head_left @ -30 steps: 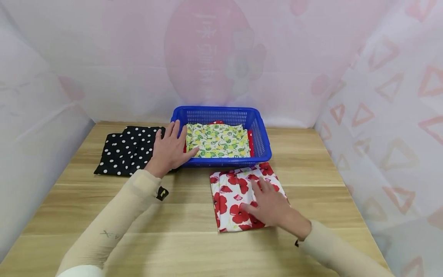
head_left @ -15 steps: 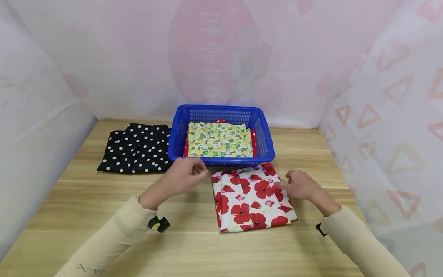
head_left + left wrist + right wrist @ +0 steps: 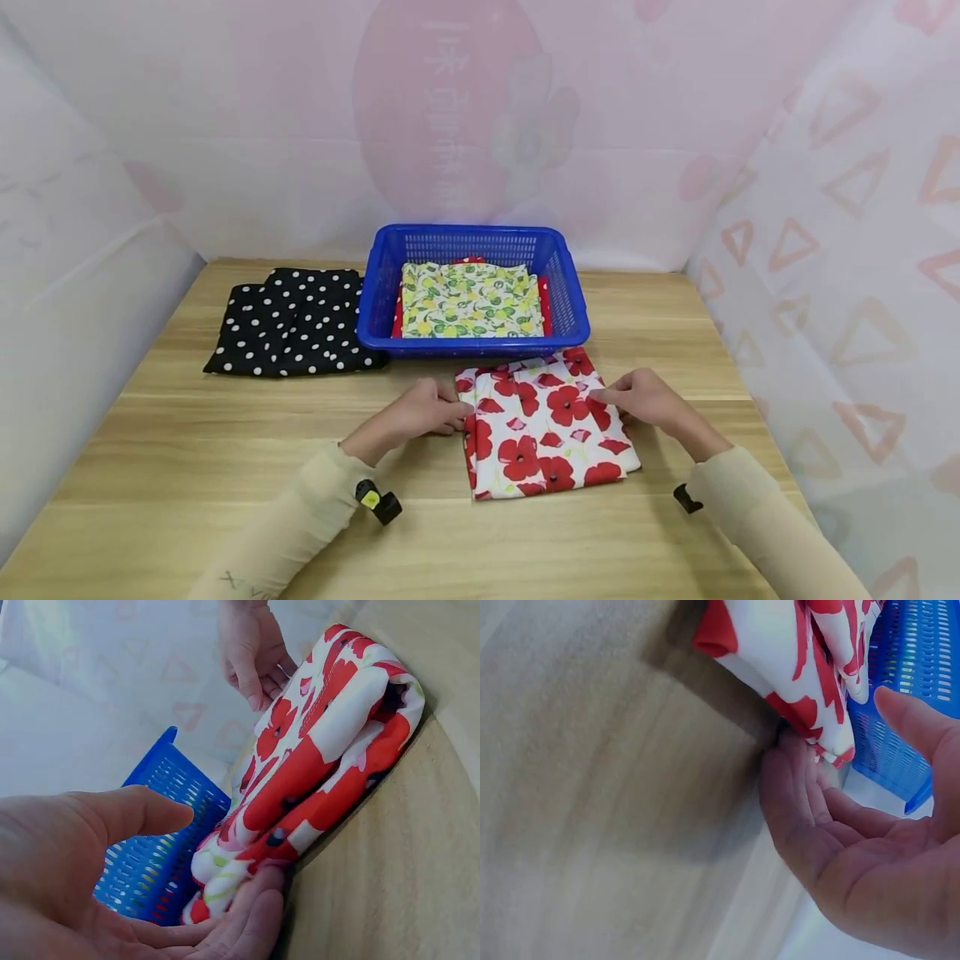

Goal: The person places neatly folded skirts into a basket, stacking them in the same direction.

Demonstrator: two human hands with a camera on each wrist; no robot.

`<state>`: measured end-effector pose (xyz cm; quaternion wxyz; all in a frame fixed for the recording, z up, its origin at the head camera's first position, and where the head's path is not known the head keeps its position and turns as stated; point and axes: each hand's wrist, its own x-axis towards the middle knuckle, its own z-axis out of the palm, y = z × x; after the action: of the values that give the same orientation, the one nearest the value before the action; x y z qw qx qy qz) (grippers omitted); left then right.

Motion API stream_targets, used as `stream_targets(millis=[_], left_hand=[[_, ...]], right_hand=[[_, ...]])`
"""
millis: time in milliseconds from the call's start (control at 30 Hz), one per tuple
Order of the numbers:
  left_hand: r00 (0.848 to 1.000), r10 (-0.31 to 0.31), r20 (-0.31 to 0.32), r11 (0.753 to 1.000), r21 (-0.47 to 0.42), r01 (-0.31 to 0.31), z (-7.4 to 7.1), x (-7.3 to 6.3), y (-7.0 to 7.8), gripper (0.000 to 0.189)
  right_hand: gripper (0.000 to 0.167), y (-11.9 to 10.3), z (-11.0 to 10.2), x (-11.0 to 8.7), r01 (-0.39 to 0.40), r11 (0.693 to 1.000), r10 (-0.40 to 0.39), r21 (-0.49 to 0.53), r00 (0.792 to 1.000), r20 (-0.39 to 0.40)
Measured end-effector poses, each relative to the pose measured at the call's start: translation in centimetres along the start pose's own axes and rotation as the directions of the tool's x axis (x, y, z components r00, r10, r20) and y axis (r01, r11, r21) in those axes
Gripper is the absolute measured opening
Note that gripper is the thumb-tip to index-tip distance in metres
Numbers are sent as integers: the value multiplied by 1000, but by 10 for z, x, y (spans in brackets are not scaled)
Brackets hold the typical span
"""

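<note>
A folded white cloth with red poppies lies on the wooden table in front of the blue basket. My left hand is at its left edge; in the left wrist view the fingers touch the lower fold while the thumb stands apart from it. At the right edge is my right hand, its fingertips tucked at the cloth's underside and its thumb spread away. Several layers of the fold show in the left wrist view.
The blue plastic basket holds a folded lemon-print cloth over a red polka-dot one. Left of the basket lies a folded black cloth with white dots. Pale printed fabric walls enclose the table's back and sides.
My left hand has come down from the basket's left side to the poppy cloth's left edge. My right hand has shifted from above the cloth to its right edge.
</note>
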<state>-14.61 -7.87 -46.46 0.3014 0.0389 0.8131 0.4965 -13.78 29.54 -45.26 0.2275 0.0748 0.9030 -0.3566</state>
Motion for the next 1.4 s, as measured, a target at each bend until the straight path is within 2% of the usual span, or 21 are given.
stream_targets(millis=[67, 200, 367, 567, 700, 900, 1067, 1267, 1400], left_hand=[[1000, -13, 19, 998, -56, 14, 3, 5, -2, 25], [999, -21, 49, 996, -85, 26, 9, 11, -3, 26], [999, -15, 45, 992, -123, 20, 17, 11, 1, 29], [998, -40, 41, 978, -205, 48, 26, 14, 0, 24], [999, -11, 44, 974, -224, 20, 29, 10, -1, 22], [997, 27, 78, 981, -193, -12, 27, -7, 2, 24], [992, 53, 114, 984, -175, -32, 19, -30, 6, 25], [985, 98, 143, 973, -222, -65, -2, -63, 22, 32], [976, 161, 144, 966, -226, -125, -22, -81, 41, 38]], right_hand=[[44, 2, 0, 0, -27, 999, 26, 44, 999, 21], [47, 4, 2, 0, -69, 992, 60, 107, 994, 86], [45, 5, 7, -3, -57, 982, 27, 179, 986, 165], [39, 8, 10, -13, -60, 972, 22, 227, 986, 164], [36, 9, 8, -24, -54, 975, 24, 216, 990, 137], [33, 4, 10, -43, -30, 973, 0, 229, 992, 130], [31, -5, 13, -61, 18, 962, -71, 271, 980, 185], [30, -24, 1, -84, 64, 937, -152, 343, 960, 237], [33, -45, -14, -93, 94, 940, -170, 327, 962, 214]])
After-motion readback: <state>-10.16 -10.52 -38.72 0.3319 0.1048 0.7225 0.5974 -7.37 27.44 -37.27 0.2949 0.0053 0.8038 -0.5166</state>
